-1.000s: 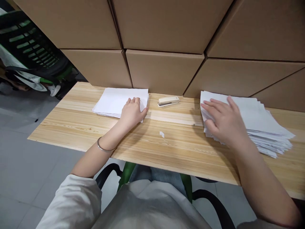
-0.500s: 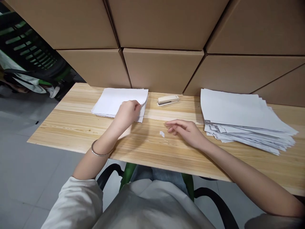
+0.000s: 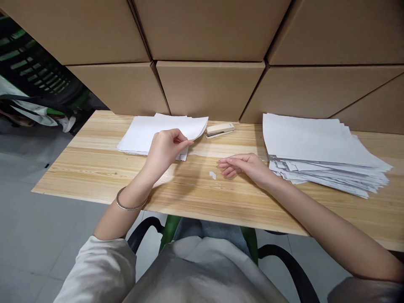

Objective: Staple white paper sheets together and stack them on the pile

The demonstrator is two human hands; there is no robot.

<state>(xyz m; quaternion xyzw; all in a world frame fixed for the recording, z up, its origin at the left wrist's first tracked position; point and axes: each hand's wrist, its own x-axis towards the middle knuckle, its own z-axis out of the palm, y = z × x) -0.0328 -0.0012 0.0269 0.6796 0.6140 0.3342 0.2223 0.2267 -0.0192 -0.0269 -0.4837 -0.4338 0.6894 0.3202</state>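
Note:
My left hand pinches the near right corner of a white sheet, which is shifted to the right over the left paper stack. The sheet's right edge curves upward beside a cream stapler. Over the middle of the wooden table, my right hand has its fingers apart and holds nothing. Just left of its fingertips lies a small white paper scrap.
A larger, uneven stack of papers lies on the right of the table. Cardboard boxes form a wall along the back edge. At the far left stands a dark slatted chair, with part of a person nearby.
My left hand has pulled the top sheet to the right, off the stack's edge toward the stapler. My right hand has opened its fingers slightly. The view has shifted a little.

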